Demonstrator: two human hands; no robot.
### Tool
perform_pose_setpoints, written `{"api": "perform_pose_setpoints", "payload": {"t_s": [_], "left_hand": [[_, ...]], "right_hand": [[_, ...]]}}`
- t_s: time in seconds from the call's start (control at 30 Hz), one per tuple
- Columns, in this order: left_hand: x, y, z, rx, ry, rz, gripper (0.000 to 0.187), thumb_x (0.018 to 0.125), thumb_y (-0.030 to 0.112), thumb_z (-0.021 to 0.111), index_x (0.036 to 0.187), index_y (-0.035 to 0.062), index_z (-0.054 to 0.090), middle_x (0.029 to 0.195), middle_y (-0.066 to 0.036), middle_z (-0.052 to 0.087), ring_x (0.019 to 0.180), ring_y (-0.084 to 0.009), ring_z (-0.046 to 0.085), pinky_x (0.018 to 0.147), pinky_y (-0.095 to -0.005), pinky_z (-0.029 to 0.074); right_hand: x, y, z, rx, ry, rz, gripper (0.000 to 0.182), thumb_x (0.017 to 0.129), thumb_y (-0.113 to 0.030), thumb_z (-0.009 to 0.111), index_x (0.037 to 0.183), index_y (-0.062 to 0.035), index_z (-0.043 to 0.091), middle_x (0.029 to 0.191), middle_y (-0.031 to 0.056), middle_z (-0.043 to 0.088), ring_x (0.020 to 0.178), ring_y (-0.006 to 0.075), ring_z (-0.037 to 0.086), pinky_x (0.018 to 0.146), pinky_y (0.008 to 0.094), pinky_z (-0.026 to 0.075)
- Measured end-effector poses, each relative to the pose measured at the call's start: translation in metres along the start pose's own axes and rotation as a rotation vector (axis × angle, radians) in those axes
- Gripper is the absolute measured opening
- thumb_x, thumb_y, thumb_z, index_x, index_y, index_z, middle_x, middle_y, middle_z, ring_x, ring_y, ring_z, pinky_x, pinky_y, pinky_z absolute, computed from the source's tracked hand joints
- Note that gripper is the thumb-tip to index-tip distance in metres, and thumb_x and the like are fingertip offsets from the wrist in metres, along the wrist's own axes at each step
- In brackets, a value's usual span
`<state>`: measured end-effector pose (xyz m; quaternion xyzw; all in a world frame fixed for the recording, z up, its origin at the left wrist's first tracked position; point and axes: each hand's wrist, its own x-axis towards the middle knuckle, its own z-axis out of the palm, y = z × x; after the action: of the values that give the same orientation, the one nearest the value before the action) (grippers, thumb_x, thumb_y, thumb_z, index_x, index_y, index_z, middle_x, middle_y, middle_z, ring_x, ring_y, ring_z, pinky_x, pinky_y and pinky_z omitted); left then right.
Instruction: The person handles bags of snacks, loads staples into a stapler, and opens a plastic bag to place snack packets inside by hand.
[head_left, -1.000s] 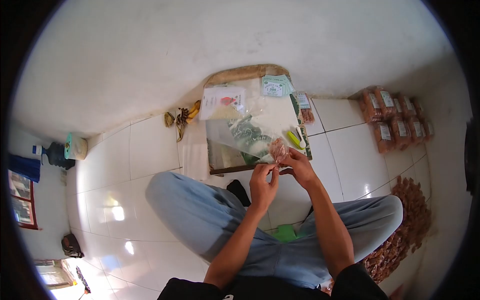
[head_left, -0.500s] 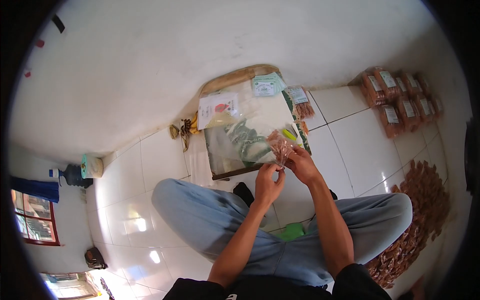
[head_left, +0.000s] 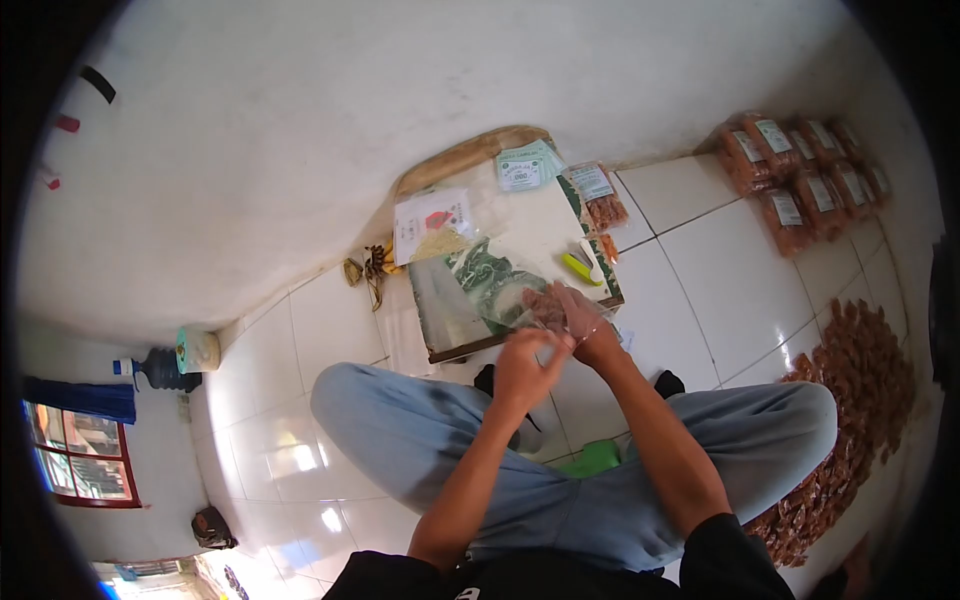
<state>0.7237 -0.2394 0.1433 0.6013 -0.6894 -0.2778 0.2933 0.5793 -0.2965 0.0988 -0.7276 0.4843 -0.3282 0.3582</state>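
A clear plastic bag with reddish-brown pieces [head_left: 543, 306] is held between my hands over the front edge of the low table [head_left: 540, 225]. My right hand [head_left: 590, 325] is around the bag's right side, partly behind the plastic. Close to its lower edge, my left hand [head_left: 525, 365] has its fingers pinched together on the bag. A green-and-white cutting tool [head_left: 580, 266] lies on the table just beyond the bag. Printed labels [head_left: 525, 168] and a white printed sheet in plastic [head_left: 432, 225] lie farther back.
One filled, labelled bag [head_left: 598, 195] lies at the table's right side. More packed bags [head_left: 800, 180] are stacked by the wall. A heap of small brown packets [head_left: 845, 400] spreads over the floor at right. Bananas [head_left: 385, 260] sit left of the table; a green object [head_left: 592, 458] is between my legs.
My right hand has moved up around the bag, and the bag has tilted to lie more sideways. My left hand has shifted slightly left. The view has turned a little.
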Motion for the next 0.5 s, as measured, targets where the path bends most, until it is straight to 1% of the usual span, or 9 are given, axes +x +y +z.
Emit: {"api": "perform_pose_setpoints", "payload": {"t_s": [0.03, 0.1, 0.13, 0.2, 0.23, 0.3, 0.33, 0.37, 0.5], "left_hand": [[0.007, -0.015, 0.003, 0.0, 0.005, -0.004, 0.034, 0.078, 0.029, 0.076, 0.098, 0.0025, 0.066, 0.099, -0.01, 0.058, 0.097, -0.0271, 0.058, 0.083, -0.035, 0.047], [0.027, -0.056, 0.012, 0.27, 0.757, -0.265, 0.08, 0.076, 0.039, 0.078, 0.134, -0.0028, 0.041, 0.117, -0.016, 0.051, 0.107, -0.0293, 0.053, 0.088, -0.0376, 0.046], [0.034, -0.069, 0.013, 0.273, 0.768, -0.275, 0.08, 0.076, 0.039, 0.078, 0.134, -0.0028, 0.041, 0.117, -0.016, 0.051, 0.107, -0.0293, 0.053, 0.088, -0.0376, 0.046], [0.047, -0.083, 0.015, -0.874, 0.412, -0.945, 0.11, 0.074, 0.043, 0.08, 0.143, -0.007, 0.011, 0.123, -0.018, 0.044, 0.108, -0.0245, 0.05, 0.088, -0.035, 0.045], [0.047, -0.085, 0.017, -0.881, 0.43, -0.944, 0.11, 0.074, 0.043, 0.08, 0.143, -0.007, 0.011, 0.123, -0.018, 0.044, 0.108, -0.0245, 0.05, 0.088, -0.035, 0.045], [0.049, -0.083, 0.029, -0.829, 0.445, -0.804, 0.109, 0.074, 0.041, 0.081, 0.143, -0.0059, 0.011, 0.119, -0.017, 0.043, 0.104, -0.0205, 0.049, 0.087, -0.0325, 0.045], [0.049, -0.073, 0.028, -0.891, 0.476, -0.786, 0.107, 0.072, 0.034, 0.083, 0.142, -0.0055, 0.012, 0.119, -0.016, 0.043, 0.103, -0.0204, 0.05, 0.087, -0.0319, 0.045], [0.048, -0.065, 0.023, -0.897, 0.484, -0.787, 0.107, 0.072, 0.034, 0.083, 0.142, -0.0055, 0.012, 0.119, -0.016, 0.043, 0.103, -0.0204, 0.05, 0.087, -0.0319, 0.045], [0.043, -0.064, 0.023, -0.919, 0.479, -0.799, 0.105, 0.071, 0.027, 0.085, 0.14, -0.0049, 0.014, 0.121, -0.017, 0.045, 0.105, -0.0217, 0.051, 0.086, -0.0323, 0.046]], "right_hand": [[-0.001, 0.001, 0.003, -0.047, 0.061, -0.051, 0.062, 0.079, -0.011, 0.068, 0.134, -0.0021, 0.04, 0.122, 0.0219, 0.056, 0.11, 0.0412, 0.054, 0.092, 0.0439, 0.046], [-0.003, 0.0, 0.009, -0.092, 0.111, -0.109, 0.063, 0.078, -0.01, 0.069, 0.134, -0.0021, 0.04, 0.123, 0.0221, 0.055, 0.11, 0.0414, 0.053, 0.092, 0.0445, 0.046], [-0.003, -0.001, 0.01, -0.117, 0.081, -0.104, 0.068, 0.08, -0.011, 0.07, 0.138, -0.0013, 0.036, 0.127, 0.0229, 0.052, 0.114, 0.0411, 0.052, 0.094, 0.043, 0.045], [0.001, -0.002, 0.012, -0.147, 0.036, -0.121, 0.073, 0.081, -0.012, 0.071, 0.141, -0.0004, 0.031, 0.131, 0.0237, 0.049, 0.117, 0.0407, 0.051, 0.096, 0.0414, 0.045], [0.002, -0.003, 0.015, -0.137, 0.015, -0.108, 0.073, 0.081, -0.013, 0.071, 0.141, 0.0001, 0.031, 0.131, 0.0234, 0.049, 0.115, 0.0405, 0.052, 0.095, 0.041, 0.046], [0.003, -0.004, 0.021, -0.133, -0.014, -0.101, 0.073, 0.081, -0.014, 0.071, 0.141, 0.0005, 0.031, 0.131, 0.0232, 0.049, 0.113, 0.0402, 0.054, 0.093, 0.0407, 0.047], [0.004, -0.003, 0.024, -0.08, -0.084, -0.062, 0.073, 0.082, -0.014, 0.071, 0.141, 0.0008, 0.031, 0.13, 0.0232, 0.05, 0.111, 0.04, 0.055, 0.093, 0.0401, 0.047], [0.006, -0.002, 0.028, -0.026, -0.152, -0.021, 0.074, 0.082, -0.015, 0.072, 0.141, 0.0012, 0.031, 0.129, 0.0233, 0.051, 0.109, 0.0398, 0.056, 0.092, 0.0396, 0.048], [0.019, 0.007, 0.052, -0.019, -0.055, -0.148, 0.074, 0.081, -0.013, 0.072, 0.141, 0.0031, 0.032, 0.126, 0.0232, 0.054, 0.106, 0.0368, 0.059, 0.091, 0.0374, 0.048]]}}
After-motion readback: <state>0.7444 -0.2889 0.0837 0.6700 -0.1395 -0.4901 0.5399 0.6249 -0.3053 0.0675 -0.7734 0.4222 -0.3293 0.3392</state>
